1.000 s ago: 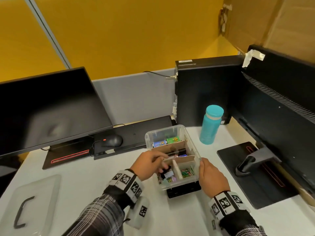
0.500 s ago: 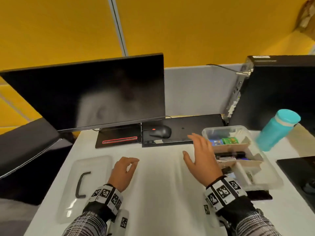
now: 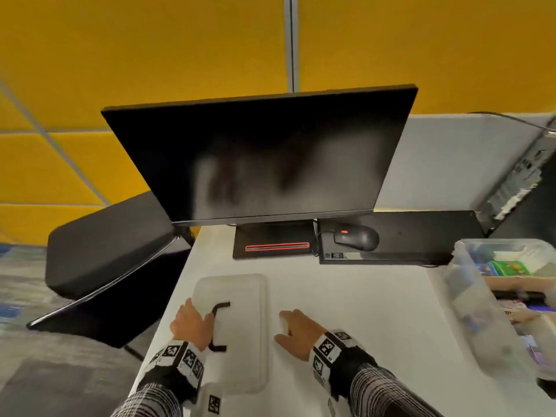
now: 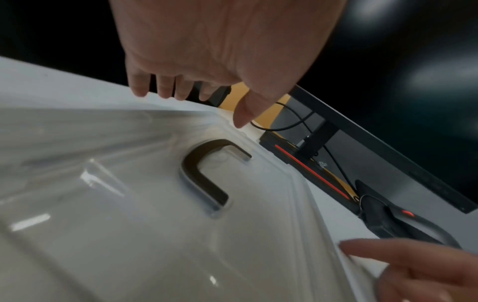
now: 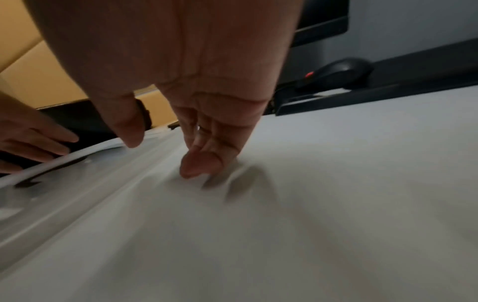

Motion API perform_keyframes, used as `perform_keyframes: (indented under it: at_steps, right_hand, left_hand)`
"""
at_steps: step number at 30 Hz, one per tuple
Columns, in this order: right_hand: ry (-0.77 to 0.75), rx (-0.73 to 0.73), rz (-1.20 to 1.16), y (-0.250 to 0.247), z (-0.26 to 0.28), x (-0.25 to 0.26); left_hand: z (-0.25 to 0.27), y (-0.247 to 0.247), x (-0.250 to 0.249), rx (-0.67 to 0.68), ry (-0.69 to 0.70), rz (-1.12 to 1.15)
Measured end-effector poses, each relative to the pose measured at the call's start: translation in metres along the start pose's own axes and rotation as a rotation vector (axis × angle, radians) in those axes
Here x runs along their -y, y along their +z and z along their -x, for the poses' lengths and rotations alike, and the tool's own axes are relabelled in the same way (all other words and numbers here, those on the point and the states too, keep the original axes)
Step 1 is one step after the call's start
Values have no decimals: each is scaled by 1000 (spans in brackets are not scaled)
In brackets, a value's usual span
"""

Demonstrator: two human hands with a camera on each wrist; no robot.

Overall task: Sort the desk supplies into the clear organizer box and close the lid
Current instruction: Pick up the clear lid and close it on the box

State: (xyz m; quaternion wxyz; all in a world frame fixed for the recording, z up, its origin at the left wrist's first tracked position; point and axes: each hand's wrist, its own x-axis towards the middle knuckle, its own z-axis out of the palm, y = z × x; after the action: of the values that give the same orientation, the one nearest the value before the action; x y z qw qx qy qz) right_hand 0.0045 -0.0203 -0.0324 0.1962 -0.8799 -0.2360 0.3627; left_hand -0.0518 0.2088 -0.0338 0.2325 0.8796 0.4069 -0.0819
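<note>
Lying between both hands: clear lid (image 3: 237, 332).

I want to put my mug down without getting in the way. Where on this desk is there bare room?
Bare desk lies between the lid and the organizer box, in front of the keyboard. It is crowded at the lid, where the left hand and right hand reach for its edges, and behind, around the monitor base and mouse.

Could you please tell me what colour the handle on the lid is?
Black; the handle shows best in the left wrist view, on the clear lid.
</note>
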Motion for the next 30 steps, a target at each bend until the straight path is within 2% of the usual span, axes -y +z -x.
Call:
perform_keyframes:
  at_steps: [3, 8, 10, 13, 18, 22, 26, 30]
  right_hand:
    - [-78, 59, 118, 11, -2, 18]
    - [-55, 48, 126, 10, -6, 17]
    - [-41, 16, 2, 7, -5, 6]
    - [-43, -80, -194, 1, 8, -11]
    - [-59, -253, -547, -17, 36, -41]
    - [-131, -483, -783, -49, 70, -62]
    - [-151, -854, -761, -84, 120, -104]
    - [-94, -1100, -750, -112, 184, -163]
  left_hand:
    - [1, 3, 0, 52, 33, 35]
    - [-16, -6, 6, 109, -39, 185]
    - [-21, -10, 6, 133, -42, 278]
    - [-17, -12, -1, 162, 38, 352]
    - [5, -14, -45, 170, 181, 458]
    - [34, -16, -103, 174, 318, 573]
    - [90, -16, -171, 276, 456, 774]
    - [149, -4, -235, 365, 663, 851]
